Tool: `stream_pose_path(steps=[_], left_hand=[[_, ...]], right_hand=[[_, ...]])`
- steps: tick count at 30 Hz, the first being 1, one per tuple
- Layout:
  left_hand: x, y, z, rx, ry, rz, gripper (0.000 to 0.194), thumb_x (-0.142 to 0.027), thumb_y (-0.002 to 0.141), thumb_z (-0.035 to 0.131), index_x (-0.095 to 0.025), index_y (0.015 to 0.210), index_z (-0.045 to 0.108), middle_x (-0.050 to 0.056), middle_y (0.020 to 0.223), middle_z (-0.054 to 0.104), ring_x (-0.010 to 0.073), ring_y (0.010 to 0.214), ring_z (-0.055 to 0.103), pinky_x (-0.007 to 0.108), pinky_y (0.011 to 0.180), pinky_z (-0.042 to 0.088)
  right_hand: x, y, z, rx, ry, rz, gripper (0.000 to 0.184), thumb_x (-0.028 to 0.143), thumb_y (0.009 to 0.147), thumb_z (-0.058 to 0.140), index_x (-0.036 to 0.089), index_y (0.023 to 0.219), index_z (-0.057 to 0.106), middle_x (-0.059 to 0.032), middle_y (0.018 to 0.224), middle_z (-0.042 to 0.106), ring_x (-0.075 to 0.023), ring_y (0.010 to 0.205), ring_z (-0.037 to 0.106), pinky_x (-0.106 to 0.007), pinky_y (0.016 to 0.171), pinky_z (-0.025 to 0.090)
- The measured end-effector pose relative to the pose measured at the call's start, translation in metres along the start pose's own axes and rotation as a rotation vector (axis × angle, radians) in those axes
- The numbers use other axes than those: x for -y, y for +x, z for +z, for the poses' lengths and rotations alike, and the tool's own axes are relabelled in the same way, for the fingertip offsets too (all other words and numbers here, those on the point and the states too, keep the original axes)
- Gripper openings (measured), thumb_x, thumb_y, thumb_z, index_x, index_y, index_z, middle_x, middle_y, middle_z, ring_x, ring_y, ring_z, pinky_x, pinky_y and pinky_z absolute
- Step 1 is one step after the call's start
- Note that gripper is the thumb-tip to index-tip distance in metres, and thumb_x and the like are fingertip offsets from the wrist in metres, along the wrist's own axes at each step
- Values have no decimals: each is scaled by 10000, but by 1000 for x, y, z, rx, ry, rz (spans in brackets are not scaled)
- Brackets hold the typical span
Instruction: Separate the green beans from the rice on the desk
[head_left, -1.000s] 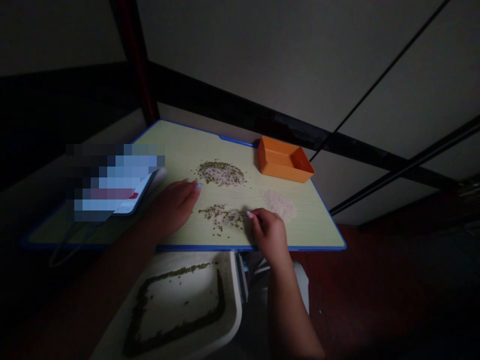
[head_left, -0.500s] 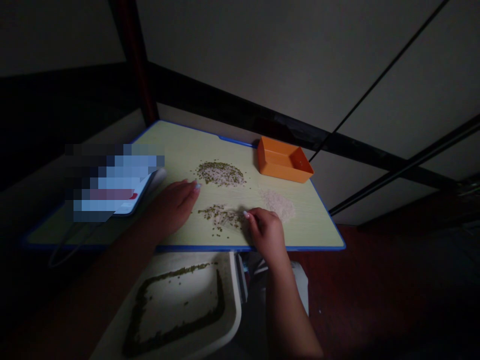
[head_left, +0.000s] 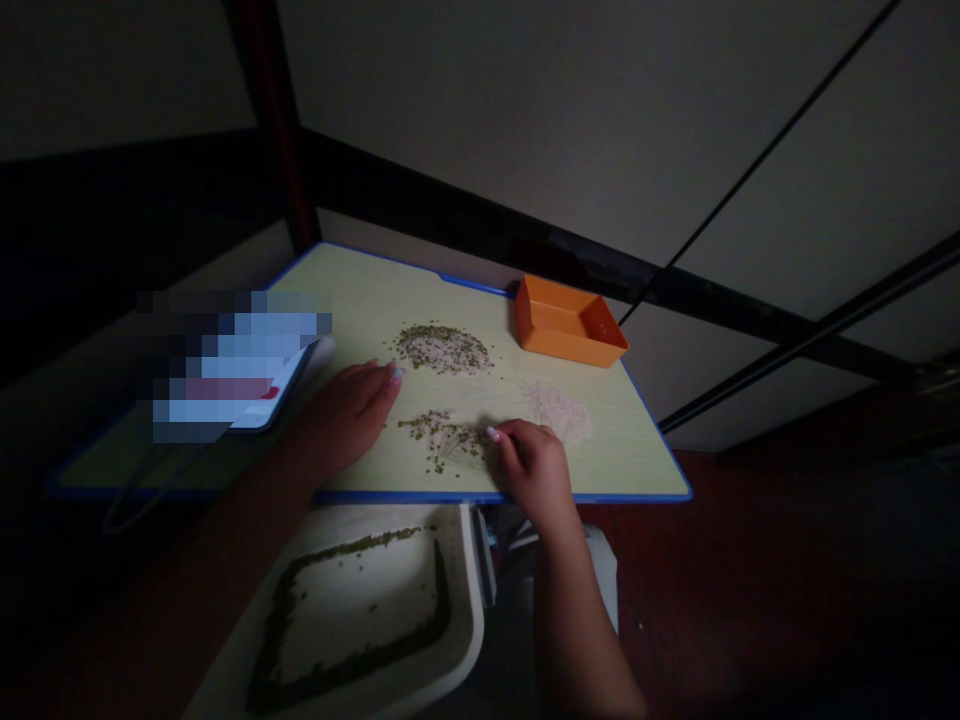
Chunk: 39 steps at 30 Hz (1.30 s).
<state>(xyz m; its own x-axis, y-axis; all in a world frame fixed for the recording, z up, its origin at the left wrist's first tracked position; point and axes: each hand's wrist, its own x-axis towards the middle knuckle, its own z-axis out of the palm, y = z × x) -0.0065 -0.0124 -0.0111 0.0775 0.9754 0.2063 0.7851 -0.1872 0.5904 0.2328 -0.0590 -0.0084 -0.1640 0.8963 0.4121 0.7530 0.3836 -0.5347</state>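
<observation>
My right hand (head_left: 534, 468) rests on the pale table (head_left: 360, 300) with its fingers curled, fingertips touching the near pile of mixed green beans and white rice (head_left: 442, 437). Whether it holds any grain is hidden. My left hand (head_left: 346, 410) lies flat, fingers together and stretched toward that same pile, holding nothing. A second mixed pile (head_left: 442, 349) sits farther back. A pile of plain white rice (head_left: 559, 410) lies to the right of my right hand.
An orange plastic box (head_left: 568, 322) stands at the table's far right corner. A phone with a cable (head_left: 255, 395) lies at the left. Below the table's near edge is a white tray (head_left: 457, 640) with green beans along its rim.
My right hand has drawn slightly left and toward me across the near pile, thinning its white grains. My left hand has stayed put.
</observation>
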Motion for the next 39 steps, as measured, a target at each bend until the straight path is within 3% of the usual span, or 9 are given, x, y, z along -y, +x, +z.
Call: stream_pose_path(steps=[10,17,25,39], left_hand=[[-2,-1,-2,1,-7,-7,589,-530,869,212,-191,1144,607,111,1307,602,231,1300,463,431,1143,301],[-2,0,-2,29,13,-16,618,-505,873,195,-140,1174,593,146,1332,578,251,1307,454,445,1148,292],[-1,0,-3,11,22,0,588,-522,878,196,-187,1119,615,104,1261,627,233,1272,488,434,1140,305],[-5,-1,-4,-3,1,-15,538,-495,892,230,-197,1137,605,94,1280,613,238,1279,473,473,1129,318]], right_hand=[[0,-2,-2,-6,11,0,220,271,921,503,196,793,666,-22,700,682,-165,688,591,-277,706,389],[0,-3,-1,1,23,-32,203,263,917,510,199,796,659,-28,761,702,-169,727,606,-279,733,389],[-2,-4,-2,-28,7,39,232,278,927,492,192,786,654,-22,697,679,-160,671,588,-267,682,379],[-1,-4,-2,2,9,-50,199,267,919,517,203,799,661,-22,749,699,-167,727,609,-282,740,392]])
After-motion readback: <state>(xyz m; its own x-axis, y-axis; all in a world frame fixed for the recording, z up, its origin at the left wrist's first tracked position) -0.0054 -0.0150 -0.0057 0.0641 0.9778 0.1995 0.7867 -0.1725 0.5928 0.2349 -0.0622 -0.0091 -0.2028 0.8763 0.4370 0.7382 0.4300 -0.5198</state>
